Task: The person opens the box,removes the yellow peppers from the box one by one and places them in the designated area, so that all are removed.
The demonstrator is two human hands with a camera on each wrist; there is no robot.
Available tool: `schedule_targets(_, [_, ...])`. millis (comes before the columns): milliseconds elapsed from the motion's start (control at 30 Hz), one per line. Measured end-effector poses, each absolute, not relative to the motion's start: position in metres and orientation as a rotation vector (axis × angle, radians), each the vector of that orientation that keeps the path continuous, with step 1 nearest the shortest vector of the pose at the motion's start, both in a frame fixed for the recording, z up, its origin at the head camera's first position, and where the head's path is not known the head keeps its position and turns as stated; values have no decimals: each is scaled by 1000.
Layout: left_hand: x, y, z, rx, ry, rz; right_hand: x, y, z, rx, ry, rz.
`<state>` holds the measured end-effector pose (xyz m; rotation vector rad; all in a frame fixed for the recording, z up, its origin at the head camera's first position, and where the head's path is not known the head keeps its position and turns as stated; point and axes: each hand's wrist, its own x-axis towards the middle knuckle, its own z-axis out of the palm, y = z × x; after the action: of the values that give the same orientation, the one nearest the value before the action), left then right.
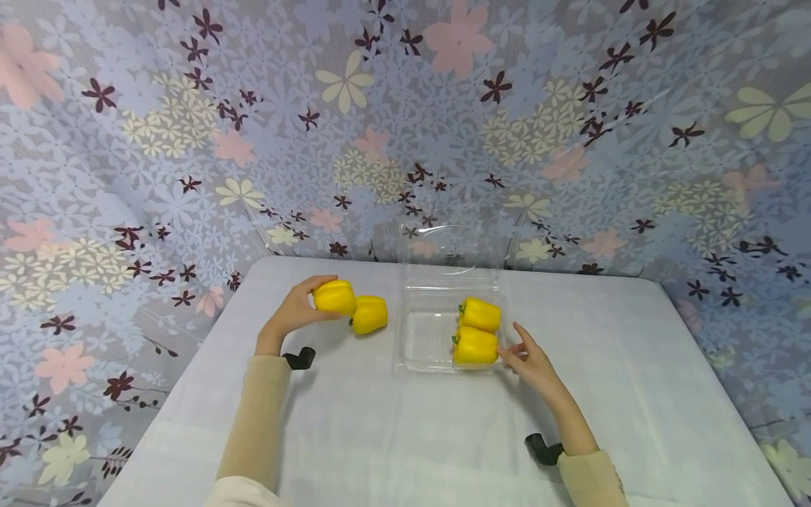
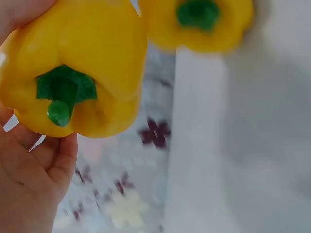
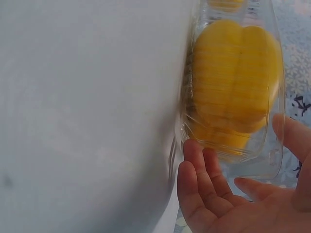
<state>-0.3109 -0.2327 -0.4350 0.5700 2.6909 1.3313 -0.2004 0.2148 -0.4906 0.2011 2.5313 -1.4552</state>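
My left hand (image 1: 295, 310) grips a yellow bell pepper (image 1: 336, 297) between thumb and fingers. In the left wrist view, this pepper's green stem (image 2: 62, 97) faces the camera. Just right of it, another yellow bell pepper (image 1: 370, 316) lies on the table. A clear plastic clamshell container (image 1: 423, 339) stands with its lid raised at the back. Two yellow bell peppers, a rear one (image 1: 480, 315) and a front one (image 1: 475, 346), lie in its right half, stems leftward. My right hand (image 1: 533, 362) touches the container's right side with loosely spread fingers (image 3: 190, 182).
White cloth covers the table (image 1: 393, 436). Behind it hangs a flower-patterned curtain (image 1: 393, 127), close to the container's transparent lid (image 1: 451, 255). Black wrist mounts, one on the left arm (image 1: 300, 358) and one on the right (image 1: 542, 449), stick out beside the wrists.
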Motion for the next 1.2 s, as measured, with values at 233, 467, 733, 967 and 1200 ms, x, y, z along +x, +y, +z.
schedule_targets(233, [-312, -262, -455, 394, 2686, 1349, -198, 216, -491, 211, 2533, -1461])
schedule_targets(467, [-313, -264, -476, 320, 2652, 1265, -196, 215, -492, 218, 2511, -1467])
schedule_targets(733, [-312, -260, -484, 291, 2620, 1264, -196, 215, -491, 193, 2529, -1461])
schedule_targets(967, [-310, -252, -481, 306, 2585, 1240, -197, 215, -487, 197, 2520, -1482])
schedule_targets(1200, [-310, -254, -478, 313, 2595, 1202, -197, 215, -489, 188, 2515, -1487])
